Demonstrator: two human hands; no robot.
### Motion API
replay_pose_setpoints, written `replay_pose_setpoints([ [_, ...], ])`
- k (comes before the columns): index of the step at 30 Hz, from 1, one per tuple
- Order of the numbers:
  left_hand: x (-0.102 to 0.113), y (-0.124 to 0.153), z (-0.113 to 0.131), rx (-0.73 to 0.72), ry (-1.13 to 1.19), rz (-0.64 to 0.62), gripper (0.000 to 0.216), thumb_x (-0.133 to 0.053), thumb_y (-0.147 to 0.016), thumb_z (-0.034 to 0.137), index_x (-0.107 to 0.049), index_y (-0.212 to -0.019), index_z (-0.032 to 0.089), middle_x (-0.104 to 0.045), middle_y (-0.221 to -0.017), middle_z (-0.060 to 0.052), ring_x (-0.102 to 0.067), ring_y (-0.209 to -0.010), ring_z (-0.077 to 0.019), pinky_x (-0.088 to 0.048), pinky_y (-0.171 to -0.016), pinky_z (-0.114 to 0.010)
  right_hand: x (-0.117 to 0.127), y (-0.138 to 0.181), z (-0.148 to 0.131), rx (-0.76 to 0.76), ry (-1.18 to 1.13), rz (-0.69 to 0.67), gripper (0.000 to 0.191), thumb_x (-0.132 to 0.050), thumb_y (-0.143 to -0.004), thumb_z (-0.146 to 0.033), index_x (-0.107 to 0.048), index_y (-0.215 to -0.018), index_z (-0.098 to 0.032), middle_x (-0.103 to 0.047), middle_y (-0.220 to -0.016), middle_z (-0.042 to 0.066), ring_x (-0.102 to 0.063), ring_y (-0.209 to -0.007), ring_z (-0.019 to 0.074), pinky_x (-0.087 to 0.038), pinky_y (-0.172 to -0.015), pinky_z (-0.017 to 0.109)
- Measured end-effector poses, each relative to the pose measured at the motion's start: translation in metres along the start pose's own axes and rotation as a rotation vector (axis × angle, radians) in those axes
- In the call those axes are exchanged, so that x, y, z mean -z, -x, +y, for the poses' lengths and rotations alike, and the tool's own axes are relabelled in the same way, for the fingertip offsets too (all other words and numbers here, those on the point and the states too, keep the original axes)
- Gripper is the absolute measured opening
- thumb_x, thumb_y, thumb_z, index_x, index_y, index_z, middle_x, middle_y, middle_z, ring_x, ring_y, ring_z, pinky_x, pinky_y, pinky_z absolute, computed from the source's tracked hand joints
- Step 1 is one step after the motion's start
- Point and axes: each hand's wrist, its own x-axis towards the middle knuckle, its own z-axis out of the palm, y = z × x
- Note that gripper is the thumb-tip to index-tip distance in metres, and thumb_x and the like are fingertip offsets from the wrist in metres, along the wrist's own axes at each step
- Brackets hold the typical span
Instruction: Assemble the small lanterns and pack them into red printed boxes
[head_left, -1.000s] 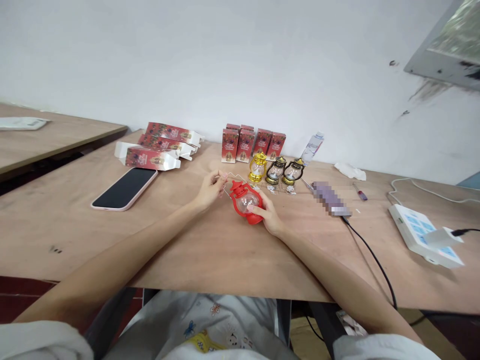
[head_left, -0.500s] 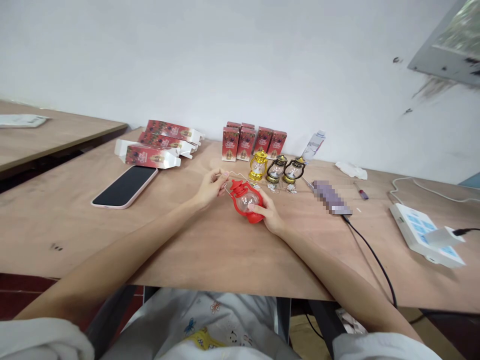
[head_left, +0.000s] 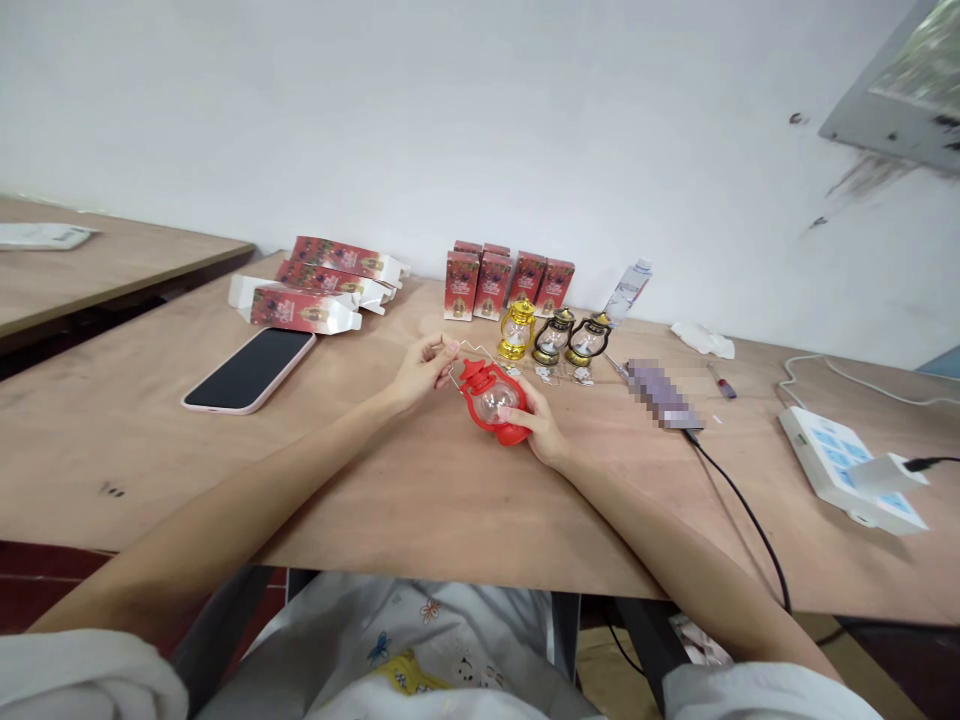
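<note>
A small red lantern (head_left: 490,402) with a clear globe is tilted in my right hand (head_left: 541,426), its top leaning to the left. My right thumb lies across the front of the globe and the fingers wrap behind the base. With its fingertips pinched, my left hand (head_left: 426,372) grips the thin wire handle (head_left: 474,347) at the lantern's upper left. Just beyond stand a gold lantern (head_left: 516,330) and two bronze lanterns, a left one (head_left: 553,337) and a right one (head_left: 588,341), with their wire handles lying in front.
Red printed boxes (head_left: 493,285) stand by the wall; opened boxes (head_left: 304,309) lie at left above a phone (head_left: 251,370). To the right are a bottle (head_left: 628,290), a blurred device (head_left: 664,395) with a black cable, a screwdriver (head_left: 726,388), tissue (head_left: 703,340) and a power strip (head_left: 832,455).
</note>
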Motion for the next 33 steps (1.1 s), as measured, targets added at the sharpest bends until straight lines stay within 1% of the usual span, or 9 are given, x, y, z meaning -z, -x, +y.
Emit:
replay_pose_setpoints([
  [4, 0.0002, 0.0003, 0.0015, -0.014, -0.03, -0.015, 0.047, -0.073, -0.066, 0.055, -0.045, -0.066, 0.017, -0.039, -0.044, 0.01, -0.031, -0.034, -0.0022, -0.022, -0.034, -0.016, -0.0001, 0.0002, 0.0, 0.001, -0.029, -0.016, 0.04, -0.075, -0.062, -0.036, -0.061, -0.098, -0.025, -0.065, -0.094, -0.002, -0.058, -0.09, 0.0188, -0.044, -0.084, 0.03],
  [8, 0.0004, 0.0008, 0.0039, -0.022, -0.116, -0.031, 0.045, -0.07, -0.069, 0.054, -0.046, -0.064, 0.016, -0.04, -0.045, 0.008, -0.032, -0.035, -0.0025, -0.022, -0.034, -0.016, -0.0004, 0.0008, -0.0007, -0.003, -0.025, -0.017, 0.041, -0.075, -0.061, -0.037, -0.062, -0.098, -0.024, -0.065, -0.094, -0.001, -0.059, -0.089, 0.0191, -0.045, -0.084, 0.031],
  [15, 0.0024, -0.0008, 0.0029, 0.009, -0.157, -0.003, 0.038, -0.07, -0.072, 0.047, -0.048, -0.063, 0.016, -0.039, -0.043, 0.008, -0.03, -0.033, -0.0025, -0.022, -0.034, -0.016, 0.0003, 0.0006, -0.001, 0.001, -0.014, -0.006, 0.042, -0.075, -0.061, -0.038, -0.062, -0.098, -0.025, -0.065, -0.093, -0.002, -0.058, -0.087, 0.019, -0.045, -0.083, 0.032],
  [19, 0.0032, -0.0022, 0.0024, 0.058, -0.217, -0.027, 0.035, -0.069, -0.073, 0.041, -0.048, -0.061, 0.016, -0.039, -0.041, 0.008, -0.032, -0.032, -0.0029, -0.022, -0.033, -0.016, 0.0, 0.0015, -0.0017, 0.011, -0.019, -0.023, 0.041, -0.076, -0.061, -0.036, -0.062, -0.098, -0.025, -0.065, -0.092, -0.002, -0.059, -0.087, 0.0187, -0.045, -0.083, 0.031],
  [23, 0.0032, -0.0046, 0.0014, 0.122, -0.27, -0.002, 0.029, -0.067, -0.075, 0.031, -0.049, -0.06, 0.015, -0.042, -0.041, 0.007, -0.033, -0.031, -0.0031, -0.022, -0.033, -0.015, -0.0003, 0.0016, -0.002, 0.024, -0.012, -0.014, 0.038, -0.076, -0.062, -0.036, -0.063, -0.096, -0.024, -0.064, -0.09, -0.002, -0.058, -0.086, 0.0182, -0.045, -0.081, 0.03],
  [26, 0.0036, -0.0056, 0.0008, 0.148, -0.265, 0.006, 0.026, -0.067, -0.075, 0.027, -0.05, -0.06, 0.015, -0.043, -0.042, 0.007, -0.033, -0.031, -0.003, -0.023, -0.033, -0.015, -0.0003, 0.0012, -0.0017, 0.006, -0.003, -0.002, 0.037, -0.075, -0.062, -0.037, -0.063, -0.095, -0.024, -0.064, -0.089, -0.002, -0.058, -0.085, 0.0185, -0.045, -0.08, 0.03],
  [29, 0.0046, -0.0051, 0.0002, 0.105, -0.225, 0.005, 0.028, -0.068, -0.076, 0.031, -0.05, -0.061, 0.015, -0.043, -0.043, 0.007, -0.034, -0.032, -0.0029, -0.023, -0.034, -0.015, -0.0002, 0.0003, -0.0007, 0.001, -0.04, 0.001, 0.038, -0.076, -0.062, -0.036, -0.063, -0.096, -0.024, -0.065, -0.09, -0.002, -0.058, -0.086, 0.0183, -0.044, -0.081, 0.03],
  [33, 0.0056, -0.0035, -0.0003, 0.032, -0.17, 0.001, 0.034, -0.069, -0.075, 0.041, -0.05, -0.063, 0.015, -0.04, -0.043, 0.007, -0.034, -0.033, -0.0029, -0.024, -0.035, -0.015, 0.0002, -0.0006, 0.0008, -0.001, -0.079, 0.004, 0.04, -0.076, -0.062, -0.034, -0.063, -0.099, -0.025, -0.065, -0.092, -0.002, -0.058, -0.086, 0.0176, -0.044, -0.081, 0.029],
])
